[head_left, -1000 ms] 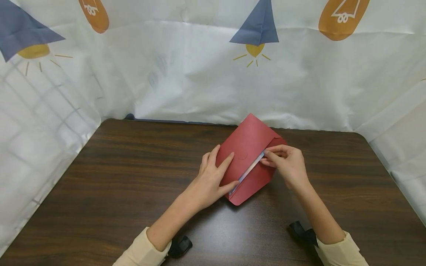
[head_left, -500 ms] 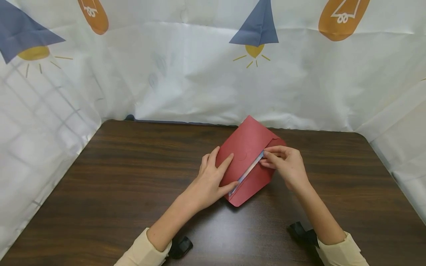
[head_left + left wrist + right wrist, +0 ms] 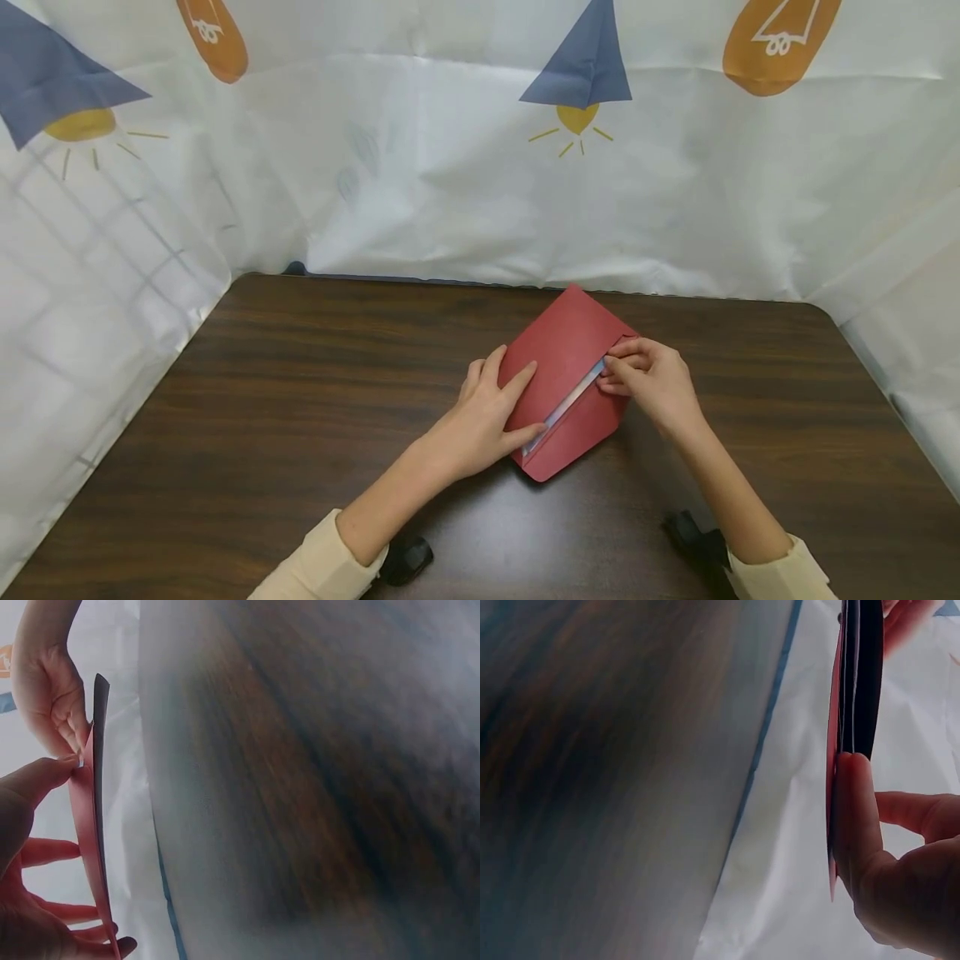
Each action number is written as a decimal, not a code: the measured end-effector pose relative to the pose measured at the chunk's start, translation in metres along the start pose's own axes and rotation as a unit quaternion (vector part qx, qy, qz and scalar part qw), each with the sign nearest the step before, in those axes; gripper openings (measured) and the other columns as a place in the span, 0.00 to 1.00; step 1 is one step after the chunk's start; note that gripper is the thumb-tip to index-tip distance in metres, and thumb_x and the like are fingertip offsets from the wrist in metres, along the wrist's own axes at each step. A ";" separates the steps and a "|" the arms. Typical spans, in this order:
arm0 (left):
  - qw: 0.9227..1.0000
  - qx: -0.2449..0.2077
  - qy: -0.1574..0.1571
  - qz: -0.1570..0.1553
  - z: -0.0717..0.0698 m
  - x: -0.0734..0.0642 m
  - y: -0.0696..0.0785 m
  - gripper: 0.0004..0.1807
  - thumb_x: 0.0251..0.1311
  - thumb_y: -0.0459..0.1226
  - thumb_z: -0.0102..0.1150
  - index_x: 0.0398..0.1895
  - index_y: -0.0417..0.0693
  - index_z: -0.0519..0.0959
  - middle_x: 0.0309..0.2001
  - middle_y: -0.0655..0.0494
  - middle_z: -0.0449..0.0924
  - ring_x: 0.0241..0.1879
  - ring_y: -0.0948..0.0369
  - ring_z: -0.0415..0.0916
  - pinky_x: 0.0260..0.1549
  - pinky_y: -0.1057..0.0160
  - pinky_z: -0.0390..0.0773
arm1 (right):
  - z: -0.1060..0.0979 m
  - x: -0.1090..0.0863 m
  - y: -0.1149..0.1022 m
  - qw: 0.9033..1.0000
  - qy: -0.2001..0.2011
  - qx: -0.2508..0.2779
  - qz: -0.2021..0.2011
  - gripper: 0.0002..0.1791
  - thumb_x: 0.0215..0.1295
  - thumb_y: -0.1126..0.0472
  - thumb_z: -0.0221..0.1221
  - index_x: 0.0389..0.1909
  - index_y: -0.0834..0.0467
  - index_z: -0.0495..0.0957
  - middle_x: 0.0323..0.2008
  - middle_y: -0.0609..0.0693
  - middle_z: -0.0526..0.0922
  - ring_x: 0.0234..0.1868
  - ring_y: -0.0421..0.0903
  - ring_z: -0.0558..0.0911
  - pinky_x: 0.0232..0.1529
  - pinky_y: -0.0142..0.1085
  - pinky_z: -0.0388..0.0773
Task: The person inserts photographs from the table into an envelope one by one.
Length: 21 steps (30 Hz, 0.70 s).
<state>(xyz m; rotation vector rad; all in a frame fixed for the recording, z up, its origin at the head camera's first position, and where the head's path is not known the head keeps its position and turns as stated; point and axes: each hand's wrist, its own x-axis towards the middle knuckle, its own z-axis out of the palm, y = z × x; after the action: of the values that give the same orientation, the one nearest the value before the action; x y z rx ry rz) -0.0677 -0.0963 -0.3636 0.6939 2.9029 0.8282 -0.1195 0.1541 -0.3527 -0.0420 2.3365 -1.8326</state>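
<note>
A red envelope [image 3: 562, 358] is held at a slant above the table, its flap side toward the lower right. A strip of white and pale blue paper [image 3: 573, 394] shows in its opening. My left hand [image 3: 483, 417] holds the envelope by its left side, fingers spread over the front and thumb beside the opening; in the left wrist view, fingertips [image 3: 126, 946] reach past its edge. My right hand [image 3: 656, 387] pinches the upper end of the paper at the opening. Seen from the right wrist, fingers [image 3: 855, 802] reach into the envelope; how much paper lies inside is hidden.
A dark wood-grain table [image 3: 300, 400] lies under both hands. White sheeting [image 3: 420, 183] with printed lamps hangs along its back and sides. Black straps with small devices [image 3: 405, 560] sit at both wrists, by the cream sleeves.
Both hands and the envelope have shifted slightly down and to the right in the head view. The left hand's hold and the right hand's pinch look the same.
</note>
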 end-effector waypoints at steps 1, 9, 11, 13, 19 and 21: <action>1.000 0.001 -0.003 0.000 0.000 0.000 0.000 0.41 0.69 0.49 0.69 0.79 0.41 0.67 0.78 0.30 0.53 0.71 0.34 0.57 0.60 0.40 0.78 | 0.000 0.000 0.001 1.000 -0.003 -0.004 0.004 0.16 0.76 0.70 0.59 0.56 0.77 0.73 0.34 0.53 0.86 0.31 0.36 0.88 0.39 0.33 0.88; 0.999 -0.008 -0.036 -0.006 0.002 -0.002 -0.005 0.41 0.71 0.49 0.67 0.79 0.41 0.66 0.78 0.30 0.53 0.71 0.36 0.57 0.60 0.41 0.78 | -0.005 -0.002 0.006 0.998 -0.013 -0.053 0.012 0.14 0.77 0.68 0.59 0.54 0.77 0.74 0.38 0.62 0.88 0.30 0.38 0.89 0.37 0.34 0.88; 0.999 -0.010 -0.041 -0.010 0.002 -0.003 -0.006 0.41 0.71 0.49 0.68 0.80 0.42 0.66 0.78 0.30 0.53 0.71 0.36 0.57 0.60 0.41 0.78 | -0.007 -0.002 0.006 0.998 -0.011 -0.060 0.010 0.15 0.77 0.68 0.58 0.54 0.78 0.75 0.39 0.63 0.88 0.30 0.38 0.89 0.36 0.34 0.88; 0.999 -0.010 -0.048 -0.014 0.002 -0.004 -0.008 0.41 0.71 0.49 0.67 0.80 0.42 0.65 0.78 0.30 0.53 0.71 0.36 0.57 0.60 0.41 0.77 | -0.008 -0.002 0.007 0.998 -0.012 -0.064 0.009 0.15 0.78 0.68 0.57 0.55 0.78 0.75 0.39 0.64 0.88 0.30 0.38 0.89 0.36 0.33 0.88; 0.996 -0.008 -0.087 -0.019 0.003 -0.006 -0.008 0.41 0.71 0.50 0.66 0.80 0.42 0.65 0.78 0.32 0.53 0.71 0.36 0.57 0.63 0.39 0.75 | -0.012 -0.003 0.008 0.997 -0.011 -0.072 0.004 0.17 0.78 0.68 0.58 0.57 0.78 0.74 0.40 0.65 0.88 0.30 0.38 0.89 0.36 0.33 0.88; 0.995 -0.003 -0.097 -0.016 0.004 -0.007 -0.008 0.40 0.71 0.50 0.67 0.80 0.42 0.66 0.78 0.32 0.54 0.70 0.36 0.58 0.63 0.39 0.74 | -0.013 -0.003 0.009 0.997 -0.007 -0.075 0.005 0.17 0.78 0.68 0.58 0.58 0.78 0.74 0.41 0.67 0.88 0.30 0.38 0.89 0.36 0.33 0.88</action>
<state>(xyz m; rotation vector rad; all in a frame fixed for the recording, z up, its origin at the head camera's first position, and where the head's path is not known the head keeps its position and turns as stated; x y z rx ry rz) -0.0638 -0.1037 -0.3721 0.6829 2.7303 0.7216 -0.1175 0.1696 -0.3581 -0.0617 2.4548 -1.6433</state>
